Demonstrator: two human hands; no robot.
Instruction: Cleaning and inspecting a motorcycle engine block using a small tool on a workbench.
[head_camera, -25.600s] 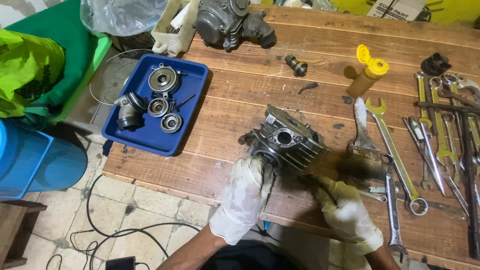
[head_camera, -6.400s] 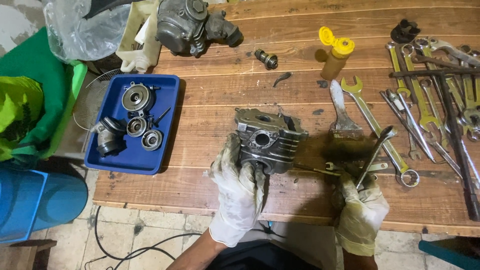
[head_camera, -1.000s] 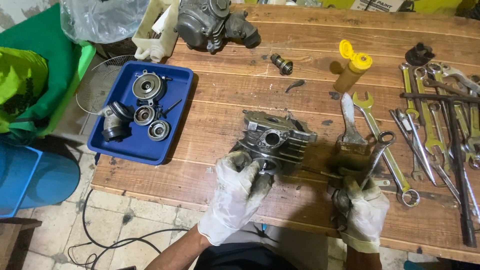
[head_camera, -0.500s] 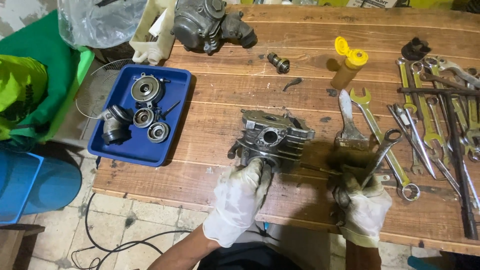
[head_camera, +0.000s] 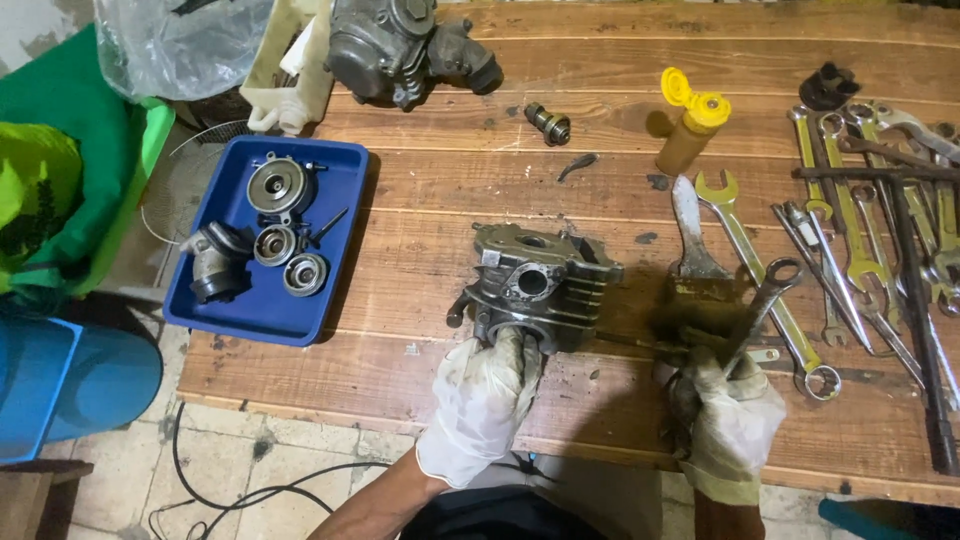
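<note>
Left hand (head_camera: 487, 395): one, in a grimy white glove, fingers clasped on the near side of the cylinder head.
Right hand (head_camera: 727, 410): one, gloved alike, fist clenched around the shank of a ring spanner (head_camera: 757, 310), ring end pointing far.
Cylinder head (head_camera: 535, 290): one, grey cast metal, ribbed with fins, round port facing up, centre of the bench.
Bench (head_camera: 420, 250): rough brown wooden planks, stained dark near the right hand.
Blue tray (head_camera: 245, 315): one, plastic, left, holding four round metal parts.
Spanners (head_camera: 860, 230): many, steel, spread along the right.
Bottle (head_camera: 690, 125): one, yellow flip cap open, far right of centre.
Engine casing (head_camera: 400, 45): one, grey, far edge.
</note>
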